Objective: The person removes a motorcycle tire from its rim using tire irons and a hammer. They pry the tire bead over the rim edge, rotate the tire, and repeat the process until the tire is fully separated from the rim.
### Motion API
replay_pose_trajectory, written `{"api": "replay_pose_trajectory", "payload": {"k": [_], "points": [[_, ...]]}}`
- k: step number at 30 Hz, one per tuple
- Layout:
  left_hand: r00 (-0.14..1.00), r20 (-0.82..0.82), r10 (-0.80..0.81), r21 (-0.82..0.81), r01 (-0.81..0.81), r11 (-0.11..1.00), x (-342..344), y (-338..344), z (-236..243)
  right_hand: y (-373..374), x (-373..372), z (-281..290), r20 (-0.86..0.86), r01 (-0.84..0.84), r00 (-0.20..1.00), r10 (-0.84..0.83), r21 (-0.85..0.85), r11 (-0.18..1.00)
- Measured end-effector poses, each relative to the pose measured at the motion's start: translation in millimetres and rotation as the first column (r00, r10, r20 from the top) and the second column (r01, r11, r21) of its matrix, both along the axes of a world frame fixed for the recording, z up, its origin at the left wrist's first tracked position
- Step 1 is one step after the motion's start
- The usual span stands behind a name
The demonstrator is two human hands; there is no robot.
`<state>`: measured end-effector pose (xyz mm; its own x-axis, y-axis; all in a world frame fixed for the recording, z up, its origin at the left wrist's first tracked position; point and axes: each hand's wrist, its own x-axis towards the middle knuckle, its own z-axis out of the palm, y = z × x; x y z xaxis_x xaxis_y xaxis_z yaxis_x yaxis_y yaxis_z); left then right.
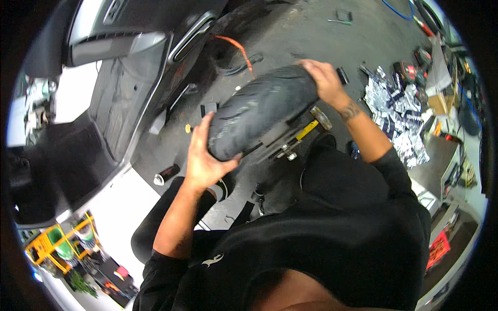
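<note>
A small black tyre [264,109] with a grooved, dusty tread is held tilted in front of me, between both hands. My left hand [204,158] is closed round its near left end, with the thumb on the lower edge. My right hand [327,83] grips the far right end, fingers bent over the top. The tyre hides most of what lies directly behind it. Just below its right side is a hammer [322,118] with a yellow part on its handle, close to slightly blurred metal bars [282,145].
At left stands a dark car with its door [137,78] open. A spray can [167,175] lies on the floor. Crumpled silver foil [397,116] and a red-black power tool [407,72] are on the right. An orange cable [238,47] lies beyond the tyre; yellow shelving [54,243] stands lower left.
</note>
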<state>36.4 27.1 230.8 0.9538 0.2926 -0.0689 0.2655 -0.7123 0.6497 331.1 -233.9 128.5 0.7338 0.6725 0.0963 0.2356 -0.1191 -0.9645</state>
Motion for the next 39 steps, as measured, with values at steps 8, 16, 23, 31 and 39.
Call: {"api": "replay_pose_trajectory", "payload": {"k": [8, 16, 23, 31, 39], "points": [[0.999, 0.04, -0.006, 0.391, -0.01, 0.92, -53.7, 30.1, 111.1, 22.0, -15.1, 135.8, 0.372, 0.068, 0.925, -0.078, 0.041, 0.997], [0.967, 0.037, -0.254, 0.421, 0.215, 0.881, -46.7, -18.5, -22.6, -17.0, -47.0, 5.1, 0.243, 0.026, 0.97, -0.014, -0.048, 0.999], [0.988, 0.015, -0.154, 0.273, 0.144, 0.951, -15.0, -36.2, -6.9, -23.1, -17.1, -26.1, 0.154, 0.031, 0.988, -0.031, 0.001, 1.0], [0.994, 0.101, -0.032, 0.22, 0.009, 0.975, 15.5, 47.5, -29.0, -85.1, -94.6, -77.4, 0.221, 0.364, 0.92, -0.324, -0.173, 0.915], [0.901, -0.399, 0.172, 0.021, -0.179, 0.984, 56.1, 132.8, -22.5, -288.0, -333.4, -117.9, 0.149, 0.699, 0.436, -0.887, -0.677, 0.23]]}}
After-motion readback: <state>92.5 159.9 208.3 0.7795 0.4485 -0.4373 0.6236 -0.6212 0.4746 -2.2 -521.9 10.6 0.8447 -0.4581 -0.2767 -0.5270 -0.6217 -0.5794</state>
